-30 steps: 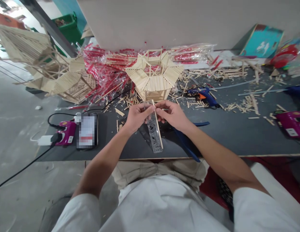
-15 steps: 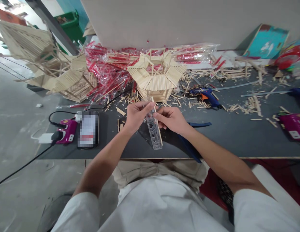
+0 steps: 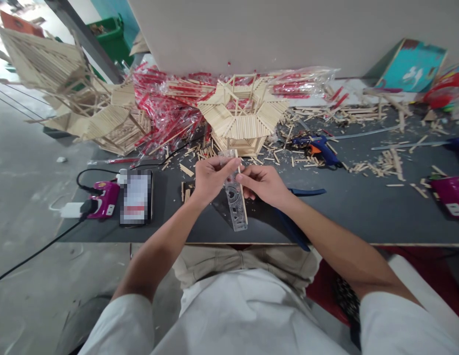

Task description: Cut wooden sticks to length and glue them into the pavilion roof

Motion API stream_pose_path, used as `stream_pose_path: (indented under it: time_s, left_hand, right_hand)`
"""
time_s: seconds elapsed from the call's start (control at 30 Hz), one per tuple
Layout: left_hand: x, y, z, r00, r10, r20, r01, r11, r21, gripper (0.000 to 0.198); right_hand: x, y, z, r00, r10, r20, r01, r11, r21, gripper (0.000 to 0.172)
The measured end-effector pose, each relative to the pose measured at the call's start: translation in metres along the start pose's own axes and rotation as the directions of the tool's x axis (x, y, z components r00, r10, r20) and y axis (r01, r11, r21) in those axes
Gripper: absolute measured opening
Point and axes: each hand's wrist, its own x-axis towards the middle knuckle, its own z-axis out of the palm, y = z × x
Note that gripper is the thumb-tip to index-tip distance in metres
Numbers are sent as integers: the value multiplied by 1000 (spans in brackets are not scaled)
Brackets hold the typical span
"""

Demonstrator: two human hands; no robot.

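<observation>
Above the dark table, my left hand (image 3: 213, 178) pinches the upper part of a clear plastic ruler (image 3: 234, 204) with cut-out shapes. A thin wooden stick (image 3: 244, 207) lies along the ruler's right edge. My right hand (image 3: 264, 183) is closed on that stick, thumb and fingers pressed together near its upper half. Just beyond both hands stands a six-sided model of glued wooden sticks (image 3: 244, 127). Blue-handled pliers or cutters (image 3: 294, 229) lie partly hidden under my right forearm.
A blue glue gun (image 3: 323, 150) lies to the right among wooden offcuts (image 3: 380, 167). Left are a phone (image 3: 136, 197), a purple power strip (image 3: 103, 199) with cables, and a larger stick model (image 3: 99, 118). Red plastic-wrapped stick bundles (image 3: 166, 103) lie at the back.
The ruler's flat face shows slightly more now, and the stick lies closer along its edge. Both hands keep their grips; the whole view has shifted a little.
</observation>
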Motion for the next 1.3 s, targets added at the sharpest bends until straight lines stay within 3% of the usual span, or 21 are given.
stream_pose_path:
  time_s: [0.27, 0.57, 0.83, 0.97, 1.07, 1.3]
  left_hand:
    - [2, -3, -2, 999, -27, 24, 27, 1000, -14, 33]
    - [8, -10, -2, 988, -150, -45, 143, 981, -131, 35]
    - [9, -16, -2, 987, -140, -74, 129, 983, -131, 34]
    - [11, -16, -2, 985, -140, -102, 127, 984, -122, 34]
    - [12, -14, -3, 982, -147, -121, 125, 978, -167, 32]
    - [10, -8, -4, 985, -77, -155, 48, 982, -181, 30]
  right_hand:
    - [0, 3, -1, 1000, -7, -8, 6, 1000, -13, 51]
    - [2, 8, 6, 994, 0, -107, 7, 998, 66, 41]
    - [12, 5, 25, 954, 90, -287, -41, 984, 175, 15]
    - [17, 1, 35, 924, 245, -292, -137, 929, 345, 17]
    - [19, -3, 43, 907, 301, -294, -141, 877, 460, 23]
    - [22, -3, 55, 899, 219, -379, -30, 894, 447, 20]
